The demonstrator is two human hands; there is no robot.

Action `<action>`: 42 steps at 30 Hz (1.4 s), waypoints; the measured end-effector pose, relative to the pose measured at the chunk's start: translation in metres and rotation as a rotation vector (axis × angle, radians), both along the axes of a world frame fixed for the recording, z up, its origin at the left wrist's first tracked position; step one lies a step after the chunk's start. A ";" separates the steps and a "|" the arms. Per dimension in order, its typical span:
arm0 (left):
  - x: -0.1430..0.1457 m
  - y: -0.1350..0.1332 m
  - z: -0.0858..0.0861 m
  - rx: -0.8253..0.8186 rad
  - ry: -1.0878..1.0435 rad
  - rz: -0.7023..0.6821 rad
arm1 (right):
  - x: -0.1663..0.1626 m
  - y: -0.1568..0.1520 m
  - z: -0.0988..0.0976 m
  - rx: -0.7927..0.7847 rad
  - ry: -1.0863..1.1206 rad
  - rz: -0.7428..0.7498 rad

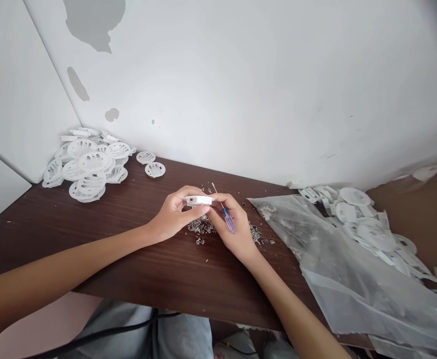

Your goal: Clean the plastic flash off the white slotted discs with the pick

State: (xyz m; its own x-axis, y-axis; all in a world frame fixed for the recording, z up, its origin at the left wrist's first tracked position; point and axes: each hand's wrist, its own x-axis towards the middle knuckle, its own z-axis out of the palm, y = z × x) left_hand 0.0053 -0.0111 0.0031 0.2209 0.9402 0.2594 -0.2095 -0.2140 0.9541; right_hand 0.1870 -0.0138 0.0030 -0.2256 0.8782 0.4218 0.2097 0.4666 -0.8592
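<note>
A round white plastic part point(199, 200) is held nearly edge-on above the table, between both hands. Wrapped about its left side, my left hand point(175, 212) is closed, thumb in front and fingers behind. My right hand point(235, 224) pinches the right edge with thumb and forefinger. A small screwdriver point(228, 220) with a clear purple handle lies against that hand's palm and fingers, its shaft slanting up and left. Beneath and behind the hands, small metal pieces point(202, 225) are heaped on the dark wooden table point(136, 271).
Round slotted white parts point(93, 162) form a pile at the back left, with two loose ones point(155, 169) beside it. To the right, a clear plastic bag point(338, 269) lies along more white parts point(367, 219). A white wall point(248, 99) rises behind the table.
</note>
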 end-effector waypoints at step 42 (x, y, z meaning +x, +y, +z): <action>-0.005 0.020 -0.001 -0.507 -0.437 -0.219 | 0.010 0.005 0.007 -0.038 0.370 -0.095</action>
State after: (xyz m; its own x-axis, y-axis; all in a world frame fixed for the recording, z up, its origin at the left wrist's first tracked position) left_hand 0.0000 0.0089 0.0017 0.3946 0.9144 -0.0904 -0.5839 0.3255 0.7437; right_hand 0.1968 -0.0087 0.0098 0.0189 0.9044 0.4262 -0.0772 0.4263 -0.9013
